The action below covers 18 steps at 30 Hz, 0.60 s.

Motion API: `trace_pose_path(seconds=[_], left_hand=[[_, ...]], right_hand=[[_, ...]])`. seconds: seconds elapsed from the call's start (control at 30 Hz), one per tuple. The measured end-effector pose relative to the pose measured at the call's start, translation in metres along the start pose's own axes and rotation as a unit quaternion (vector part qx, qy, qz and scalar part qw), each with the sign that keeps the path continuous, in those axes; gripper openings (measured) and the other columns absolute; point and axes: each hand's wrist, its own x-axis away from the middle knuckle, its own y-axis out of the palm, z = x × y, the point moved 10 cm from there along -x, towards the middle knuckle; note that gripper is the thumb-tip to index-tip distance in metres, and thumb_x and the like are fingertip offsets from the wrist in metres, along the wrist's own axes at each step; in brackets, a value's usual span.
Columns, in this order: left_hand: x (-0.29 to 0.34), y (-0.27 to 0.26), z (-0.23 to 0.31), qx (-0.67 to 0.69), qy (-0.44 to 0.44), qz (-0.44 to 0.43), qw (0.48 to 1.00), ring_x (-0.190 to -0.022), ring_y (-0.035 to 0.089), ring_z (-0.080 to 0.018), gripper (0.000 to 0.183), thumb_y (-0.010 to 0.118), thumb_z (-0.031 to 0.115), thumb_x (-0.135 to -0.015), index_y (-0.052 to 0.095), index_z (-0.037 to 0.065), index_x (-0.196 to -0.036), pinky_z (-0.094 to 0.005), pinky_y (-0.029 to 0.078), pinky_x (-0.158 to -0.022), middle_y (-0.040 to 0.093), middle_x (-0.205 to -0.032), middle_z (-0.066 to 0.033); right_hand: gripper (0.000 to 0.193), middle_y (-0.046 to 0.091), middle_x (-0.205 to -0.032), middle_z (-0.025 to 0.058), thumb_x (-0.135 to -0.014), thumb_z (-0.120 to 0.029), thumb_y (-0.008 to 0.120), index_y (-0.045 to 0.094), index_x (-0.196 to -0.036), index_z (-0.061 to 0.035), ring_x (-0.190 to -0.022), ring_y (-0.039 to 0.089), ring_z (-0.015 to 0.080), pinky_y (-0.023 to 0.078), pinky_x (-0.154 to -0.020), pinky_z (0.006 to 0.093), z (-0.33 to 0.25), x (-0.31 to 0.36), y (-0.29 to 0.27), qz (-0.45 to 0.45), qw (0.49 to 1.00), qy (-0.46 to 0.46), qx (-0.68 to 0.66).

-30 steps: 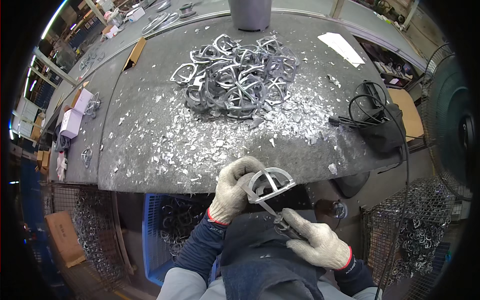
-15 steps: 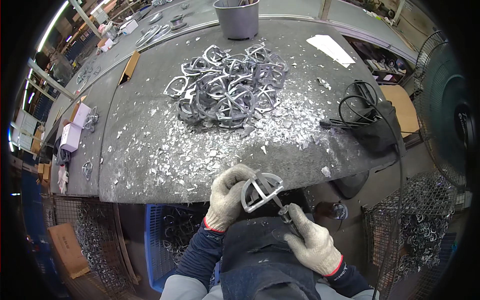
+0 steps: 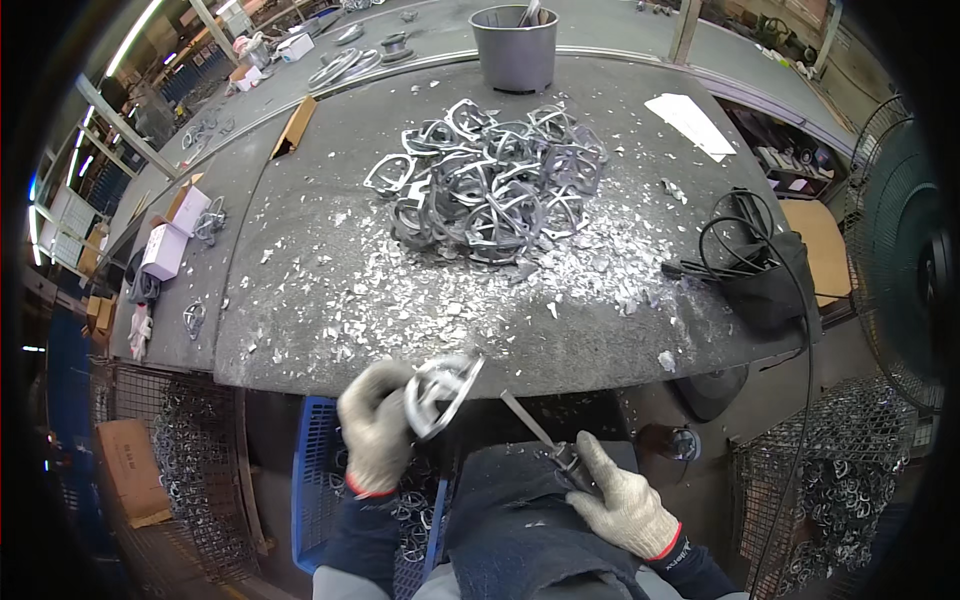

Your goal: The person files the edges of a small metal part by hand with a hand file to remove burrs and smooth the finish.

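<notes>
My left hand (image 3: 378,425), in a cream knit glove, grips a silvery metal casting (image 3: 441,396) with a curved rim and crossing ribs. The casting is slightly blurred, above the table's near edge. My right hand (image 3: 627,508), gloved alike, is closed round the handle of a tool with a narrow, flat metal blade (image 3: 527,418). Its blade points up and left, apart from the casting. Whether it is a file or a knife I cannot tell. Beyond both hands lies a heap of similar castings (image 3: 490,190) on the grey table (image 3: 300,225).
Metal flakes (image 3: 400,300) litter the table. A grey bucket (image 3: 514,52) stands at the back, and a black bag with cables (image 3: 765,280) lies at right. Below the left forearm is a blue crate (image 3: 316,480) holding castings. Wire baskets flank me; a fan (image 3: 900,250) stands far right.
My left hand has moved left and away from the blade, taking the casting with it. The right hand keeps the tool in nearly the same place. The view has shifted slightly.
</notes>
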Motion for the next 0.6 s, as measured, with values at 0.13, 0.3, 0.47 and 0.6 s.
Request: trace_pose_path(seconds=[0.13, 0.3, 0.47, 0.6], left_hand=[[0.034, -0.082, 0.022, -0.339, -0.051, -0.061, 0.937, -0.077, 0.074, -0.0205, 0.008, 0.071, 0.000, -0.090, 0.079, -0.002, -0.090, -0.0354, 0.058, -0.072, 0.076, -0.083, -0.0116], [0.041, -0.072, 0.054, -0.587, 0.168, -0.001, 0.792, -0.081, 0.076, -0.0412, 0.001, 0.081, 0.005, -0.090, 0.080, 0.004, -0.089, -0.0514, 0.061, -0.076, 0.078, -0.088, -0.0176], [-0.008, 0.021, 0.065, -0.454, 0.296, -0.043, 0.839, -0.084, 0.079, -0.0358, 0.018, 0.080, -0.001, -0.091, 0.082, 0.000, -0.108, -0.0435, 0.063, -0.079, 0.082, -0.098, -0.0166], [-0.075, 0.134, 0.084, -0.428, 0.409, -0.069, 0.803, -0.116, 0.080, -0.0402, 0.039, 0.084, 0.003, -0.088, 0.083, 0.004, -0.127, -0.0503, 0.063, -0.104, 0.083, -0.125, -0.0193]], right_hand=[[0.095, 0.077, -0.151, 0.0273, -0.105, -0.014, 0.084, 0.034, -0.186, -0.0096, -0.123, 0.084, 0.0429, 0.069, -0.106, 0.0472, 0.003, -0.004, 0.014, -0.048, 0.999, -0.024, 0.000], [0.091, 0.079, -0.148, 0.0258, -0.106, -0.014, 0.082, 0.037, -0.185, -0.0095, -0.123, 0.083, 0.0429, 0.070, -0.106, 0.0465, 0.004, -0.013, 0.017, -0.040, 0.998, -0.048, -0.027], [0.087, 0.081, -0.141, 0.0271, -0.107, -0.015, 0.081, 0.040, -0.183, -0.0094, -0.122, 0.084, 0.0432, 0.069, -0.106, 0.0464, 0.010, -0.002, 0.013, -0.021, 0.999, -0.028, -0.020], [0.087, 0.082, -0.139, 0.0289, -0.107, -0.016, 0.081, 0.041, -0.183, -0.0100, -0.123, 0.084, 0.0443, 0.069, -0.107, 0.0462, 0.018, 0.010, 0.000, 0.042, 0.997, -0.002, -0.058]])
